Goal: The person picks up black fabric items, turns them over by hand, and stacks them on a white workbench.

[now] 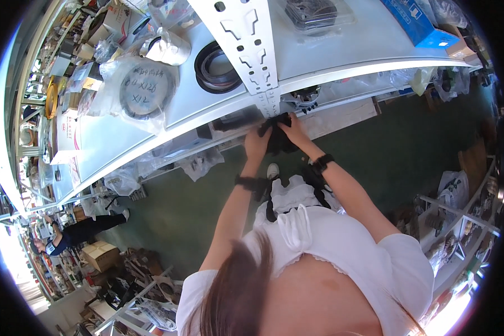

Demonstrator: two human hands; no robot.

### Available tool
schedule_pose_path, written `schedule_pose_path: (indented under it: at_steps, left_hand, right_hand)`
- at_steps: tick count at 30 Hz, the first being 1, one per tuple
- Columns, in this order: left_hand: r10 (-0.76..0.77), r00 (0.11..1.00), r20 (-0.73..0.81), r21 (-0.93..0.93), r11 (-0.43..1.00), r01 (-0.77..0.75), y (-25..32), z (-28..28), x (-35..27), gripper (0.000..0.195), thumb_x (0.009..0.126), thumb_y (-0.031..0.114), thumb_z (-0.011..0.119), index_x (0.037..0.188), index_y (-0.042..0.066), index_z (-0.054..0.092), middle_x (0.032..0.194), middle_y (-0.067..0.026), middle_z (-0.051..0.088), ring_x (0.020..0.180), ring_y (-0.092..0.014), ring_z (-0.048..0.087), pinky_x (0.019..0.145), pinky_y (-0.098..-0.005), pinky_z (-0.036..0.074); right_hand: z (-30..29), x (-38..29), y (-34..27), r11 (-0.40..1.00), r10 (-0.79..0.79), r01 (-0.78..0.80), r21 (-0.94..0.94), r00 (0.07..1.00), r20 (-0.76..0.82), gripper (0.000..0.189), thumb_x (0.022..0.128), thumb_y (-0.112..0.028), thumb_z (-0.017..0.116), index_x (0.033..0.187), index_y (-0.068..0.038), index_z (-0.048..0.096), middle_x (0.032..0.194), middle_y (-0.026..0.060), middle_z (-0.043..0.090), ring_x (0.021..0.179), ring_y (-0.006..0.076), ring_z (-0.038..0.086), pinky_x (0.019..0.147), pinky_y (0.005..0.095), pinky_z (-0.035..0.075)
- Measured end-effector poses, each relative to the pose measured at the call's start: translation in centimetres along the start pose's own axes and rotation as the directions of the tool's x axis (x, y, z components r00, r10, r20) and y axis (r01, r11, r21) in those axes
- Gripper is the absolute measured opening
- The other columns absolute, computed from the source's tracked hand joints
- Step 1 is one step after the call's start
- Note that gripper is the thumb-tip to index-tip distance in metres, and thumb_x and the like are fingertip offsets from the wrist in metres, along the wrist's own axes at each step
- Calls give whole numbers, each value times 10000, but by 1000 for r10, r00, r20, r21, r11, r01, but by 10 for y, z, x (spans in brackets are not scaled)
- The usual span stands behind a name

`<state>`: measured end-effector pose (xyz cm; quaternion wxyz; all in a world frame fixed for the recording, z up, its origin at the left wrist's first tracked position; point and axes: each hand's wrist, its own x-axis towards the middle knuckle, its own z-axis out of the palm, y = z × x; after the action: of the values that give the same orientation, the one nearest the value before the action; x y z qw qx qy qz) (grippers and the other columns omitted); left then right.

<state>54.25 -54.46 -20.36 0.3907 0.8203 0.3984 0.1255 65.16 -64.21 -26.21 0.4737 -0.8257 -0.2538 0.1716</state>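
A crumpled black cloth-like item [280,142] hangs between my hands, in front of the slotted white shelf upright [252,46]. My left hand [257,145] grips it from the left, thumb against the dark folds. On the other side, my right hand [293,129] pinches its upper right part. Its exact kind cannot be made out. Just behind my hands runs the white front edge of the shelf [340,74]. Black rubber-like rings [217,69] lie on that shelf, left of the upright. Beside them sits a bagged round part [146,90] bearing handwriting.
A silver-wrapped roll [168,47], a clear plastic pack [313,14] and a blue box [422,25] are on the shelf. Plastic bags [201,163] overhang a lower level. Another person [80,231] stands far left near a cardboard box [100,255]. Loaded racks [458,222] flank the green floor [382,155].
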Motion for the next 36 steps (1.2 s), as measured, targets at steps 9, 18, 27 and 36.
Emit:
schedule_pose_path:
  at_steps: [9,18,27,36]
  left_hand:
    - [48,990,-136,13,999,-47,44,-38,-5,364,715,346,628,851,15,558,730,-180,572,704,-356,549,614,-389,430]
    - [56,994,-97,163,986,-39,6,5,3,375,747,355,575,909,18,548,785,-202,592,756,-376,563,641,-433,432]
    - [55,987,-152,-13,998,-58,29,-11,-32,387,747,345,590,945,15,547,815,-188,596,745,-364,567,650,-422,439]
    - [-147,966,-213,-42,989,142,6,28,-17,363,781,287,559,1037,33,512,868,-184,599,785,-351,572,669,-415,441]
  right_hand:
    - [-40,-15,-102,956,186,-180,-230,983,2,561,757,-353,549,1181,-31,371,894,232,574,780,395,556,651,449,447]
    - [9,-6,-19,975,121,-119,-189,993,-2,527,757,-285,550,1143,27,375,916,245,565,842,397,543,709,448,435]
    - [-46,-29,-81,995,27,-23,-101,999,37,425,769,-290,575,1021,15,420,906,250,563,850,416,533,714,438,433]
    - [15,-22,-29,989,105,-108,-101,994,-42,505,808,-255,507,1175,38,321,975,287,520,890,431,499,736,469,403]
